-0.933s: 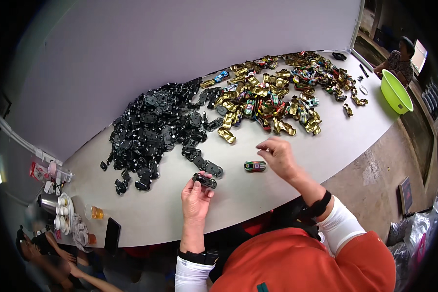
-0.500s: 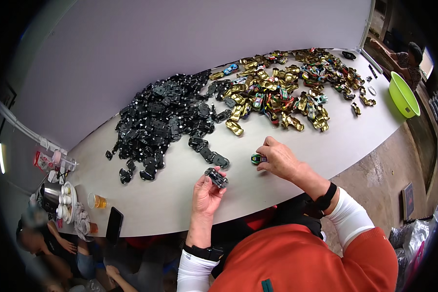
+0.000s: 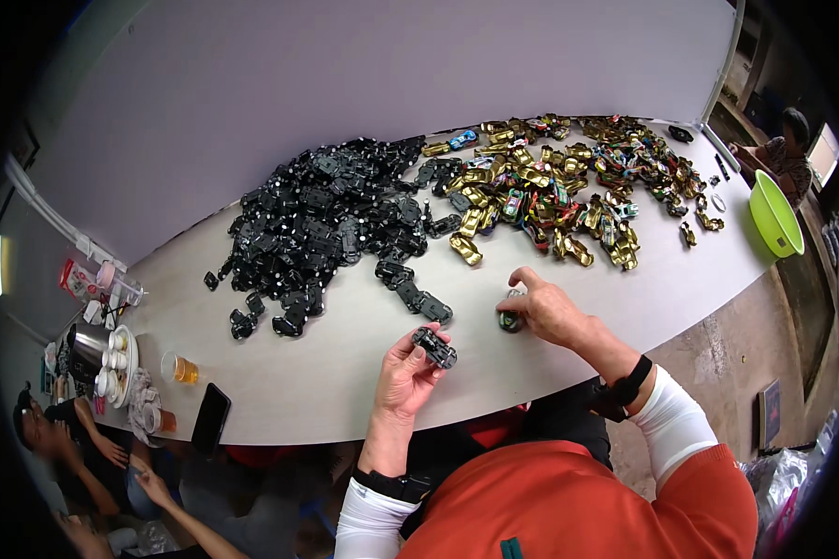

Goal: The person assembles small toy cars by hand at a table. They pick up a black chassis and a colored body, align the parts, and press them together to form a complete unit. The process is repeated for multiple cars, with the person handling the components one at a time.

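Note:
My left hand [image 3: 406, 380] is closed on a black toy car chassis [image 3: 435, 347] just above the table's front part. To the right, my right hand [image 3: 552, 313] pinches a small toy car body [image 3: 510, 319], partly hidden by the fingers. A short row of black chassis [image 3: 414, 293] lies just beyond my left hand. Behind it spreads a large heap of black chassis [image 3: 312, 219]. Right of that heap lies a pile of gold and multicoloured toy car bodies [image 3: 550, 182], some of them loose at its near edge.
A lime green basin [image 3: 774, 212] stands at the table's right end. On the left are a cup of amber drink [image 3: 185, 370], a phone [image 3: 212, 415] at the table edge, and a tray with white cups [image 3: 121, 368]. People sit at lower left; another person is at far right.
The view has shifted slightly. My right hand has tilted the toy car body, which now stands more on end in the fingers. My left hand still holds the chassis.

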Available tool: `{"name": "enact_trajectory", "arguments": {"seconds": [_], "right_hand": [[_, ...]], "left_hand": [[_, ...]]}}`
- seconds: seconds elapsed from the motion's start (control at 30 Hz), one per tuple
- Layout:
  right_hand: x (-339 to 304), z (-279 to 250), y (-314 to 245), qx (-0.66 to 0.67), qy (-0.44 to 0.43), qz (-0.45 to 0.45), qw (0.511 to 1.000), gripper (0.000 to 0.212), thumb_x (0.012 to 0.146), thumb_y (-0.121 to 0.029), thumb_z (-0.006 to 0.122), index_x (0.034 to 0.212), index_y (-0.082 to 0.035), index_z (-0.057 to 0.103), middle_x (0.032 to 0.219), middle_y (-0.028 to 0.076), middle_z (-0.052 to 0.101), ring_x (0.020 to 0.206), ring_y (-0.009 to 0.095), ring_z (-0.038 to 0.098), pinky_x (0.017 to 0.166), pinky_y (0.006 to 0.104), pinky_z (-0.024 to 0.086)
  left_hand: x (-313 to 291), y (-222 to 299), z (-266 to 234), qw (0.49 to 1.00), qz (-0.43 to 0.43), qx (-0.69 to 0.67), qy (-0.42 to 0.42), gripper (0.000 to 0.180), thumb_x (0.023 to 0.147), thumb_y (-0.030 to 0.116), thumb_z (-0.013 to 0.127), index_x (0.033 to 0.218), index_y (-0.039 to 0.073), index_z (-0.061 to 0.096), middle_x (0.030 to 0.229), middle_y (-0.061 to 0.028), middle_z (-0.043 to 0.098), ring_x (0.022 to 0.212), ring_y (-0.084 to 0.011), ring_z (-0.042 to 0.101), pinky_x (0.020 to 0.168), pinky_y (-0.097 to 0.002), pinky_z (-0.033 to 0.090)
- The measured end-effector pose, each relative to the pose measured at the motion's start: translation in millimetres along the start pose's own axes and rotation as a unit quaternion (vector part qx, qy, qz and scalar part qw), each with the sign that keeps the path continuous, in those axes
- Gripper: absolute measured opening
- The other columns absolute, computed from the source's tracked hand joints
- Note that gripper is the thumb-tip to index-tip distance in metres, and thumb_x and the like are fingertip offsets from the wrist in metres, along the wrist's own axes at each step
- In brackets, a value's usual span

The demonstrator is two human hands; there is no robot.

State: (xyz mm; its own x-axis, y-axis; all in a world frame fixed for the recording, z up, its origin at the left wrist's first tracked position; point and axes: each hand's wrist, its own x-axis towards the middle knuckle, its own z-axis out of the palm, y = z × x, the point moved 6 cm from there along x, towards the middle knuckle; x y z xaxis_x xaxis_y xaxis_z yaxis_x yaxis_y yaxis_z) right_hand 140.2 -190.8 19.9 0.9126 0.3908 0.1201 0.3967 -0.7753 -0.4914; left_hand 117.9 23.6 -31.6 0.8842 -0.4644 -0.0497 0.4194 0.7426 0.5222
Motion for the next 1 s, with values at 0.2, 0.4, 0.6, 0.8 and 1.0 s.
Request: {"name": "enact_trajectory", "arguments": {"seconds": [0.2, 0.4, 0.6, 0.8, 1.0], "right_hand": [[-16.8, -39.4, 34.7, -0.026, 0.204, 0.128, 0.97, 0.017, 0.079, -0.013, 0.064, 0.091, -0.001, 0.065, 0.088, 0.02, 0.059, 0.081, 0.036, 0.059, 0.068, 0.0401, 0.047], [6.6, -10.1, 8.6, -0.093, 0.01, 0.208, 0.974, 0.045, 0.069, -0.04, 0.073, 0.074, 0.004, 0.062, 0.074, 0.022, 0.062, 0.07, 0.038, 0.061, 0.066, 0.0438, 0.049], [9.0, 4.7, 10.5, 0.061, -0.018, 0.175, 0.983, 0.031, 0.073, -0.023, 0.072, 0.082, 0.005, 0.062, 0.073, 0.019, 0.064, 0.067, 0.032, 0.063, 0.065, 0.037, 0.051], [-17.8, 3.9, -71.3, 0.479, 0.021, 0.127, 0.868, 0.019, 0.081, -0.005, 0.064, 0.097, 0.004, 0.059, 0.071, 0.006, 0.062, 0.056, 0.007, 0.056, 0.039, 0.0193, 0.042], [-21.0, 3.4, -86.6, 0.447, 0.04, 0.098, 0.888, 0.019, 0.08, -0.002, 0.064, 0.097, 0.005, 0.06, 0.078, 0.007, 0.059, 0.06, 0.009, 0.058, 0.041, 0.0203, 0.045]], "left_hand": [[-0.2, -1.9, -3.6, 1.0, 0.009, 0.002, 0.002, 0.036, 0.085, 0.01, 0.061, 0.117, -0.003, 0.052, 0.102, -0.0174, 0.062, 0.076, -0.0179, 0.06, 0.057, -0.025, 0.047], [-0.6, -2.8, 1.1, 0.999, 0.019, 0.044, 0.005, 0.034, 0.083, 0.008, 0.063, 0.114, -0.003, 0.054, 0.099, -0.018, 0.062, 0.075, -0.0174, 0.06, 0.058, -0.025, 0.048], [-11.3, -0.1, 6.7, 0.999, 0.032, 0.034, 0.003, 0.034, 0.083, 0.009, 0.063, 0.114, -0.003, 0.053, 0.099, -0.0177, 0.062, 0.08, -0.0202, 0.062, 0.062, -0.0282, 0.052], [-18.5, 1.6, 21.2, 0.995, 0.082, 0.053, 0.002, 0.034, 0.084, 0.012, 0.062, 0.114, -0.002, 0.052, 0.104, -0.0148, 0.059, 0.082, -0.0159, 0.061, 0.063, -0.0259, 0.052], [-19.4, 4.0, 29.6, 0.989, 0.104, 0.107, 0.009, 0.037, 0.084, 0.014, 0.063, 0.115, -0.002, 0.052, 0.103, -0.0131, 0.06, 0.08, -0.014, 0.06, 0.063, -0.0257, 0.052]]}}
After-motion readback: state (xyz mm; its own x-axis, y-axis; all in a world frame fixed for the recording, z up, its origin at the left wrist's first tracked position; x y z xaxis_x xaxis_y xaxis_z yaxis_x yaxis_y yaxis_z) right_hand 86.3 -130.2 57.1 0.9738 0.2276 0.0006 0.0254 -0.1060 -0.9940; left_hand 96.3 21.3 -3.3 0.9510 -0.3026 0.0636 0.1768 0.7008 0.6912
